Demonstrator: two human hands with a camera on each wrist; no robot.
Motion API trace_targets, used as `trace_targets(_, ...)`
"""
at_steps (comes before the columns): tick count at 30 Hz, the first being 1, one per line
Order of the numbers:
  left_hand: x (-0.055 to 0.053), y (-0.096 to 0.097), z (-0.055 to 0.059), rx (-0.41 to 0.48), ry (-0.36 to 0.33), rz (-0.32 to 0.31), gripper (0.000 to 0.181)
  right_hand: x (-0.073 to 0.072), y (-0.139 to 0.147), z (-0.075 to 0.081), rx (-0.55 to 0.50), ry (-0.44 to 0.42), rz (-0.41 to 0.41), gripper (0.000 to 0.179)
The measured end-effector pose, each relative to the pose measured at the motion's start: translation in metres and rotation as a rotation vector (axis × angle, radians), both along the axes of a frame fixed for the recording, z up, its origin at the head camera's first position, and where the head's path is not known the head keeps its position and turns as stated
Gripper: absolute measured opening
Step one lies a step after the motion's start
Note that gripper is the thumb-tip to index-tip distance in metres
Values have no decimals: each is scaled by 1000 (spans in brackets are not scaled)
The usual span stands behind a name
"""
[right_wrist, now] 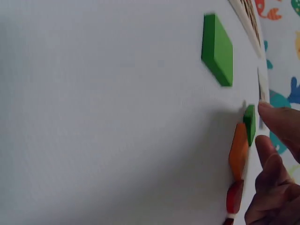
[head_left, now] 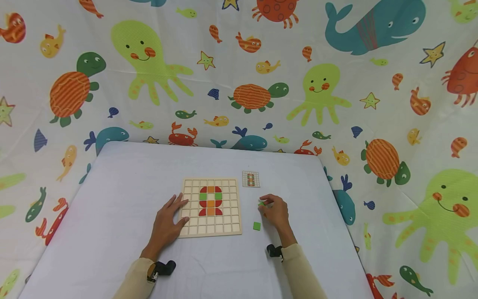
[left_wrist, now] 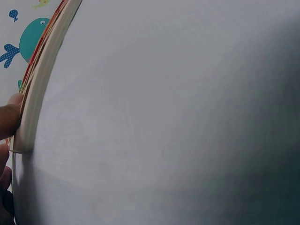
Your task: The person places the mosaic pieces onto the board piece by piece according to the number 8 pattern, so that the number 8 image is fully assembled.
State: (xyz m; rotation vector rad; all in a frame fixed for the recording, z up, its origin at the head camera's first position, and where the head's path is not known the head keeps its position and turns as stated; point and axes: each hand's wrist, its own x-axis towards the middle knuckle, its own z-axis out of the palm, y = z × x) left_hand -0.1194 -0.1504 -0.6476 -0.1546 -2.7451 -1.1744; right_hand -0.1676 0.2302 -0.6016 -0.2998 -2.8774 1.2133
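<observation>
A wooden grid board (head_left: 228, 224) lies on the table, with red, orange and green tiles (head_left: 210, 203) set in its middle cells. My left hand (head_left: 167, 222) rests on the board's left side, fingers spread; the left wrist view shows its fingers (left_wrist: 9, 119) against the board's edge (left_wrist: 35, 101). To the right of the board, my right hand (head_left: 275, 211) is at a small green tile (head_left: 262, 204). In the right wrist view a gap shows between thumb and finger, with the green tile (right_wrist: 250, 124) just beyond the fingertips. Orange (right_wrist: 238, 151) and red (right_wrist: 234, 196) tiles lie beside it.
Another green square tile (head_left: 257, 226) lies nearer me, between the board and my right wrist. Behind the board's right corner is a small pattern card (head_left: 251, 179). A white cloth (head_left: 224, 270) covers the table, and a sea-animal curtain (head_left: 224, 83) hangs around it.
</observation>
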Motion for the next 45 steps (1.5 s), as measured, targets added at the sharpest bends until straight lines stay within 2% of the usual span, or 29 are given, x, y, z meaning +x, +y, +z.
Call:
trace_targets(6,0,0,-2,0,16,-3,64,-4,11,0,105,-71,24,22)
trace_targets(13,0,0,0,-3,7,-2,64,-6,9,5,131,-95,42,19)
trace_targets(19,1,0,1,-2,4,-3,63,-3,1,3,53,-47,41,17)
trace_targets(24,1,0,3,-5,-2,-3,63,1,-13,0,-30,20,76,18)
trace_targets(35,0,0,2,-2,-5,-2,63,24,-68,-1,-160,111,195,18)
trace_targets(39,-1,0,3,-8,-14,-6,63,34,-90,0,-214,110,249,15)
trace_targets(45,0,1,1,-12,-21,-1,63,42,-120,-3,-204,84,300,15)
